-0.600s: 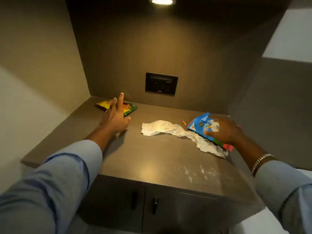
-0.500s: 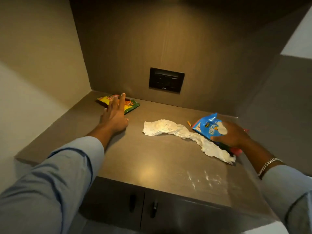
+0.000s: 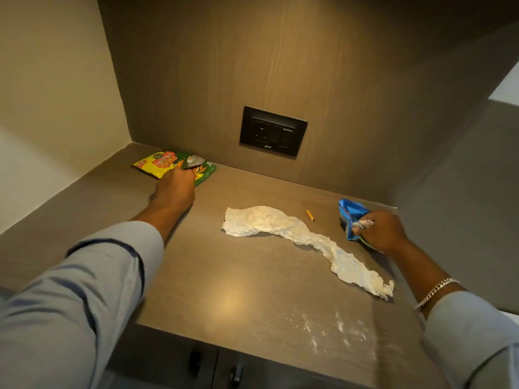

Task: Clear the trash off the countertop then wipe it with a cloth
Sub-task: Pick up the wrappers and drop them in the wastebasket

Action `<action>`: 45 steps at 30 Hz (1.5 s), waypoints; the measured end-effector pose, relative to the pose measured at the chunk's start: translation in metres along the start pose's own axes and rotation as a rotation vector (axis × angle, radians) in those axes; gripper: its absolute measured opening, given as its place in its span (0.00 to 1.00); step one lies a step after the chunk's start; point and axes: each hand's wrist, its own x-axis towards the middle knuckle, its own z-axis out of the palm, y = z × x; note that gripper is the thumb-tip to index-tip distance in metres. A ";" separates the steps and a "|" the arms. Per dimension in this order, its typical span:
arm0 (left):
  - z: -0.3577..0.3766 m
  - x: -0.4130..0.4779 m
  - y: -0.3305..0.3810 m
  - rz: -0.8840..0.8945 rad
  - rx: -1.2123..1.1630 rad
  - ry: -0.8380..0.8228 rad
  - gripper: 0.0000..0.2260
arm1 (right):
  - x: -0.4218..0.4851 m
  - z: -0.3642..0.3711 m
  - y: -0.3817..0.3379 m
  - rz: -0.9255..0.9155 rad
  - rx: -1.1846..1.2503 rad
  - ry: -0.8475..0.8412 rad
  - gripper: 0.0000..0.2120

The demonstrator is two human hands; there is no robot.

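Hands closed: left hand (image 3: 177,184) on yellow-green packet (image 3: 157,167), right hand (image 3: 381,231) on blue packet (image 3: 351,214).

So the left hand (image 3: 175,186) isn't flat and open on the desk (image 3: 224,276) anymore; it's reached further back and the fingers are now closed on the edge of the yellow-green snack packet (image 3: 165,167). Right hand (image 3: 383,233) has scrunched the blue wrapper (image 3: 352,217) into a fist, way more crumpled than half a second ago. With the wrapper pulled off it, the little orange stub (image 3: 310,215) sits fully in the open.
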 end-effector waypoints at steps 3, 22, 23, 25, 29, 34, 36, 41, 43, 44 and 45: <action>-0.001 -0.009 -0.002 0.018 0.006 0.004 0.14 | -0.003 0.001 -0.002 -0.013 0.034 0.016 0.13; -0.149 -0.171 0.123 0.147 -1.226 0.097 0.11 | -0.134 -0.087 -0.060 -0.253 0.729 0.313 0.15; -0.153 -0.193 0.131 0.151 -1.309 0.043 0.13 | -0.155 -0.086 -0.062 -0.271 0.808 0.290 0.14; -0.158 -0.242 0.141 0.177 -1.444 -0.075 0.16 | -0.202 -0.082 -0.062 -0.281 0.961 0.249 0.13; -0.157 -0.322 0.144 0.196 -1.648 -0.286 0.15 | -0.287 -0.063 -0.053 -0.276 1.005 0.217 0.04; -0.136 -0.388 0.140 0.149 -1.615 -0.431 0.24 | -0.361 -0.031 -0.029 -0.236 1.046 0.228 0.14; -0.115 -0.409 0.138 0.126 -1.607 -0.490 0.26 | -0.381 -0.007 -0.015 -0.169 1.070 0.204 0.15; -0.026 -0.460 0.140 0.038 -1.553 -0.620 0.24 | -0.411 0.082 0.039 0.005 1.069 0.095 0.17; 0.022 -0.479 0.140 -0.031 -1.507 -0.673 0.26 | -0.414 0.128 0.066 0.078 1.068 0.020 0.15; 0.051 -0.488 0.141 -0.066 -1.485 -0.696 0.26 | -0.414 0.156 0.081 0.108 1.069 -0.007 0.14; 0.081 -0.498 0.142 -0.099 -1.465 -0.718 0.26 | -0.415 0.185 0.096 0.137 1.058 -0.025 0.15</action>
